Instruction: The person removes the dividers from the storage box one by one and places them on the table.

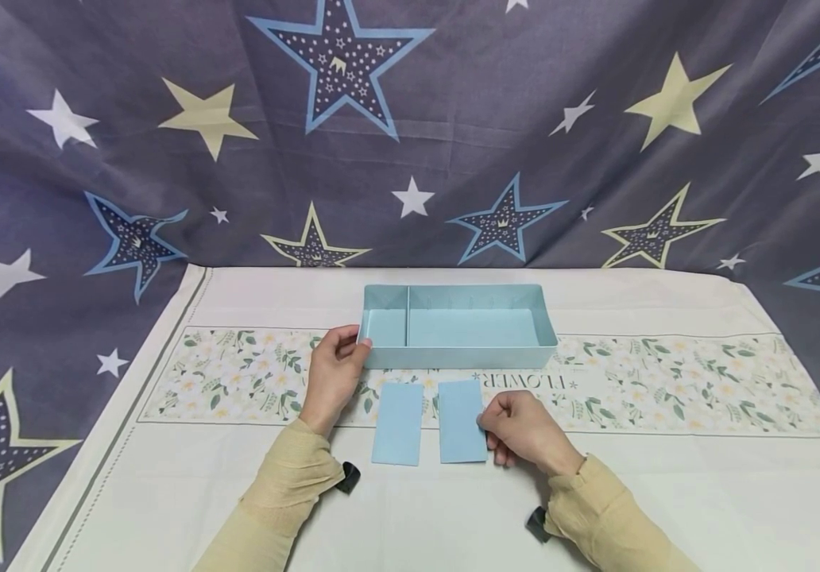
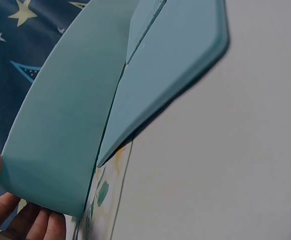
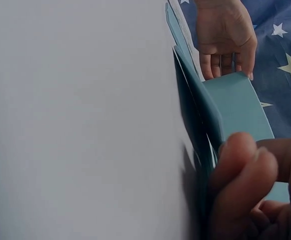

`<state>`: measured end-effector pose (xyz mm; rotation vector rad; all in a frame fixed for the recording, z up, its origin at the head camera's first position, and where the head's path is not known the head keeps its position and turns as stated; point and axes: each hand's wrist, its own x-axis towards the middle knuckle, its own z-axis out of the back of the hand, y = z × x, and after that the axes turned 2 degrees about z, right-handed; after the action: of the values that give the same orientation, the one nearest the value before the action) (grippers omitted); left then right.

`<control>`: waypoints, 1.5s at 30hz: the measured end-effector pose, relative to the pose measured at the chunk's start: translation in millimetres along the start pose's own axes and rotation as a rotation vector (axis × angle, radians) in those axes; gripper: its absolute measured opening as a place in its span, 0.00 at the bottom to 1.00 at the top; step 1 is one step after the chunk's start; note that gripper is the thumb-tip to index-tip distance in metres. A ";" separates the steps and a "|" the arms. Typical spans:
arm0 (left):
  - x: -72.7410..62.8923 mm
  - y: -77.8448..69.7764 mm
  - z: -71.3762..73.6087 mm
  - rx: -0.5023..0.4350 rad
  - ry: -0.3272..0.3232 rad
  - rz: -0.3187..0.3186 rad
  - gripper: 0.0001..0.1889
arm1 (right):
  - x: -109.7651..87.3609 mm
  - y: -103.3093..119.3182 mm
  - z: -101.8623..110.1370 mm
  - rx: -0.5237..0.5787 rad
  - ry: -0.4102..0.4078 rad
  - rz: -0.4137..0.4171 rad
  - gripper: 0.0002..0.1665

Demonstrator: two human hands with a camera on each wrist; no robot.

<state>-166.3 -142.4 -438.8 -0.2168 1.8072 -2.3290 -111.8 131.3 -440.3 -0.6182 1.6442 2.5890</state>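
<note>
A light blue open box [image 1: 456,357] with one divider stands on the table. My left hand [image 1: 334,380] holds its left front corner, thumb at the rim and fingers around the left end; in the left wrist view the thumb is by the box's front wall [image 2: 60,115]. In front of the box are two flat light blue rectangular pieces, a left piece [image 1: 398,424] and a right piece [image 1: 462,421], side by side with a narrow gap. My right hand [image 1: 522,429] pinches the right piece at its right edge. The right wrist view shows that piece [image 3: 205,105] edge-on, with a dark shadow beneath.
The white table [image 1: 167,492] carries a printed flower band [image 1: 238,377] running beneath the box. A dark star-patterned cloth [image 1: 453,95] hangs behind and at the sides. Black straps show at both wrists.
</note>
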 end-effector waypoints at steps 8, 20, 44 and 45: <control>-0.2 0.8 0.3 -0.012 0.001 0.002 0.17 | 0.7 -1.8 0.2 0.009 -0.005 0.006 0.09; -1.4 0.1 -0.2 0.005 0.003 0.006 0.18 | 1.4 -2.7 0.1 0.008 -0.002 0.017 0.08; -1.3 -0.6 -0.3 -0.004 0.003 -0.003 0.18 | 2.3 -2.6 0.7 0.042 0.001 -0.002 0.08; -1.3 -0.6 -0.3 -0.001 0.002 -0.002 0.18 | 2.4 -2.6 0.8 0.045 0.001 -0.002 0.08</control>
<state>-165.2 -141.6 -438.3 -0.2166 1.8101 -2.3303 -113.7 132.7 -443.1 -0.6195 1.6960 2.5427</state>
